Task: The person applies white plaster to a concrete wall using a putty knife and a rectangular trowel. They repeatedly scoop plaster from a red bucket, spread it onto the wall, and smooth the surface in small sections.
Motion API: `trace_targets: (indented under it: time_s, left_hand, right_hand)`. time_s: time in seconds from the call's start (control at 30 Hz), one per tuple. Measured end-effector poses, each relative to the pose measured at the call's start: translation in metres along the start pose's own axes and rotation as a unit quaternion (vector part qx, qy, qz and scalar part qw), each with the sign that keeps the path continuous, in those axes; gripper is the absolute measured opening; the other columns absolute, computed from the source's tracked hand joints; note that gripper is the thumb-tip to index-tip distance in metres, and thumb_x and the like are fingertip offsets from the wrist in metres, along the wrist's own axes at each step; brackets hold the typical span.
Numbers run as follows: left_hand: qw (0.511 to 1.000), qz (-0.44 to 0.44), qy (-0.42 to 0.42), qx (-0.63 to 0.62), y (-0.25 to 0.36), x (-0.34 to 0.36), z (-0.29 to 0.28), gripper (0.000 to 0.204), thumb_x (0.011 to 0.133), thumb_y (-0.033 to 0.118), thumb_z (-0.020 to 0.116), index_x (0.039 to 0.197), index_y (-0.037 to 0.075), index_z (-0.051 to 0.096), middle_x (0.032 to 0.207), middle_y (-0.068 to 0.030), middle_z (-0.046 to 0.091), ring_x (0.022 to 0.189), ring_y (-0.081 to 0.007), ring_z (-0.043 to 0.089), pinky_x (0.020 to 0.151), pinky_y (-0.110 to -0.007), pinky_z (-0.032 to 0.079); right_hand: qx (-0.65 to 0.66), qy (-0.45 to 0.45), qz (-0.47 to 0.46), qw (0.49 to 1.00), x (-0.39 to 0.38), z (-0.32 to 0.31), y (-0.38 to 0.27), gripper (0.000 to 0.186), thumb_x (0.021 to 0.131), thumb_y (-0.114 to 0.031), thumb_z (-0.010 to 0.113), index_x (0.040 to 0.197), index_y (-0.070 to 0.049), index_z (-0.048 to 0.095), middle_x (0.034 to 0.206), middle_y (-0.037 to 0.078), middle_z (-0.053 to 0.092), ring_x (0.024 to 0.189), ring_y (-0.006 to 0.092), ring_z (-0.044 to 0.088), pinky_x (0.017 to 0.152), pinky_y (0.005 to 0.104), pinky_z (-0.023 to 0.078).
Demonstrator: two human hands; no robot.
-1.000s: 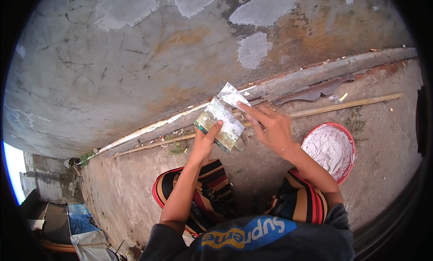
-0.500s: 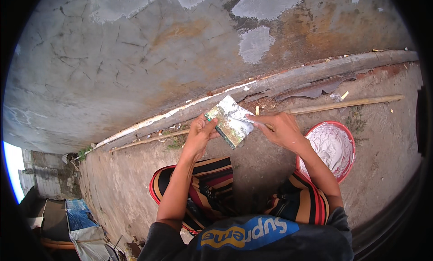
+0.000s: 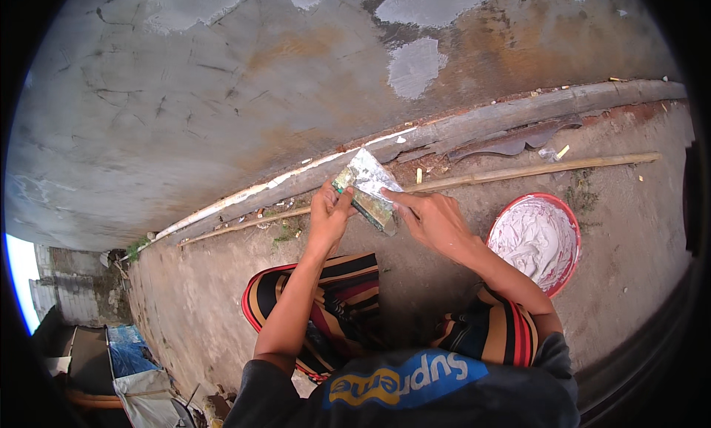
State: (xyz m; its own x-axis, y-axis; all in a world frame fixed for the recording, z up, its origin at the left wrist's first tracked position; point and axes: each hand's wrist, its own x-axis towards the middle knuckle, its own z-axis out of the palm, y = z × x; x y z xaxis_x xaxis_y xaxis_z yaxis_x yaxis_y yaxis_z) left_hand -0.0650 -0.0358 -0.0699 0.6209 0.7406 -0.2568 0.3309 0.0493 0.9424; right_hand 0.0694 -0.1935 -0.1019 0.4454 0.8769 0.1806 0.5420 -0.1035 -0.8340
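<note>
My left hand (image 3: 328, 217) is closed on the edge of a flat rectangular plate (image 3: 376, 215), green along the rim and stained with dried putty. In my right hand (image 3: 437, 219) is a putty knife, its index finger stretched along the wide blade (image 3: 368, 173). White putty coats that blade, which lies across the plate's far side. The knife's handle is hidden by my right hand. To the right of that hand, a red bucket (image 3: 575, 224) on the ground holds white putty (image 3: 535, 239) with a stirred surface.
A grey wall (image 3: 222, 109) with pale putty patches (image 3: 416, 67) rises ahead, with a concrete ledge (image 3: 489, 124) at its foot. Along it lies a long bamboo pole (image 3: 548, 169), near a curved brown sheet piece (image 3: 511, 143). A blue tarp (image 3: 129, 346) shows at lower left.
The putty knife and my right hand have shifted left, bringing the blade farther over the plate. My left hand still grips the plate, which sits slightly more to the left.
</note>
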Motion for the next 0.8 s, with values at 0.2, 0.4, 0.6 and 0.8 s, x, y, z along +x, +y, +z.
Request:
trace_targets:
  time_s: [0.2,0.4,0.6,0.8]
  left_hand:
    - [1.0,-0.001,-0.008,0.008,-0.012,-0.004,0.006,0.042,0.099,0.009,0.055,0.137,-0.004,0.044,0.104,-0.0045,0.063,0.088,-0.0087,0.059,0.069,-0.025,0.052]
    - [1.0,0.02,0.022,0.005,-0.004,0.001,0.004,0.038,0.099,0.01,0.056,0.132,-0.004,0.047,0.109,-0.0068,0.064,0.095,-0.0096,0.059,0.071,-0.025,0.053]
    - [0.999,0.009,0.033,0.007,-0.015,0.004,0.005,0.039,0.099,0.01,0.057,0.133,-0.005,0.046,0.111,-0.0067,0.064,0.094,-0.0101,0.06,0.075,-0.026,0.054]
    - [1.0,0.013,-0.022,0.008,-0.011,-0.006,0.021,0.037,0.1,0.005,0.053,0.133,-0.007,0.046,0.107,-0.0083,0.064,0.09,-0.0104,0.061,0.075,-0.026,0.055]
  right_hand:
    - [0.034,0.029,0.026,0.999,0.014,0.007,0.007,0.035,0.093,-0.013,0.059,0.128,-0.017,0.065,0.068,0.022,0.06,0.054,0.0362,0.057,0.055,0.0421,0.046]
    - [0.023,0.01,0.016,1.0,-0.003,0.005,0.001,0.037,0.092,-0.01,0.06,0.128,-0.016,0.065,0.069,0.022,0.061,0.053,0.0356,0.058,0.055,0.0412,0.047]
    - [-0.008,0.016,0.012,1.0,-0.003,0.007,0.005,0.038,0.091,-0.009,0.061,0.128,-0.016,0.065,0.07,0.022,0.062,0.055,0.036,0.059,0.056,0.0418,0.048]
    - [0.025,0.053,0.024,0.998,0.012,0.005,0.009,0.037,0.091,-0.009,0.06,0.127,-0.016,0.065,0.068,0.022,0.061,0.056,0.0366,0.06,0.056,0.0429,0.048]
